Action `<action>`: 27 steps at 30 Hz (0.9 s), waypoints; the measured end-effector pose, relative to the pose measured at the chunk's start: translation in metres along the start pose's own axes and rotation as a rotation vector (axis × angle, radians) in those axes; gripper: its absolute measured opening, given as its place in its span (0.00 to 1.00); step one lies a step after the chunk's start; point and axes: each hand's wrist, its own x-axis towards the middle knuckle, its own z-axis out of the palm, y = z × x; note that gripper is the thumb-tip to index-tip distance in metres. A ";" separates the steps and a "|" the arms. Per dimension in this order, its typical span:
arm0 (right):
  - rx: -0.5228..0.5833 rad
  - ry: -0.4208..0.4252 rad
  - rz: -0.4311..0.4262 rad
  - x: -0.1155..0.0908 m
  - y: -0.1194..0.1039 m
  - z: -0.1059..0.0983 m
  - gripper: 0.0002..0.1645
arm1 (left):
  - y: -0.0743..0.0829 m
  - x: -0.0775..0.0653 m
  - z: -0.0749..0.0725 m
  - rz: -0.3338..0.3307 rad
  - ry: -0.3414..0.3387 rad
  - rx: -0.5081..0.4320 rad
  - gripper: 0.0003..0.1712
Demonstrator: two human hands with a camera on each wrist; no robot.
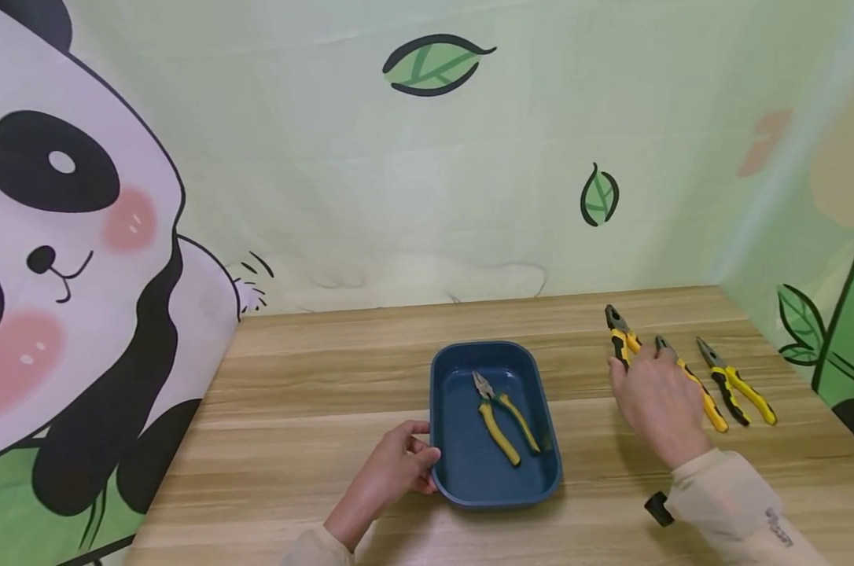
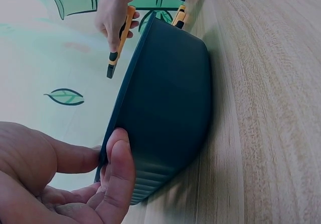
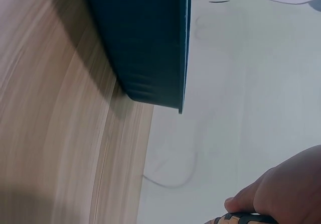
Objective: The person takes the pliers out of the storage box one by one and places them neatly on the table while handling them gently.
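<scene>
A blue rectangular tray (image 1: 444, 487) sits on the table, and a pair of pliers (image 1: 499, 436) with yellow-green handles lies inside it. My left hand (image 1: 397, 464) pinches the tray's left rim between thumb and fingers; the left wrist view shows this grip close up. To the right of the tray, my right hand (image 1: 657, 401) holds yellow-and-black combination pliers (image 1: 619, 338) by the handles, with their dark head pointing away from me. In the left wrist view these pliers (image 2: 114, 58) appear raised above the table. The right palm is hidden.
Two more yellow-and-black pliers lie at the right: one pair (image 1: 710, 405) partly behind my right hand, and long-nose pliers (image 1: 734, 385) farther right. The wooden table (image 1: 314, 377) meets a printed panda backdrop (image 1: 314, 157) at its back and sides.
</scene>
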 end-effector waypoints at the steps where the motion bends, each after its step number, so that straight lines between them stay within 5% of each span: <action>1: 0.003 -0.005 0.000 0.000 0.001 0.000 0.33 | 0.000 0.000 0.000 0.000 -0.001 -0.003 0.25; 27: 0.003 -0.019 0.023 0.003 0.022 -0.002 0.32 | -0.001 0.000 0.000 0.005 0.003 -0.026 0.25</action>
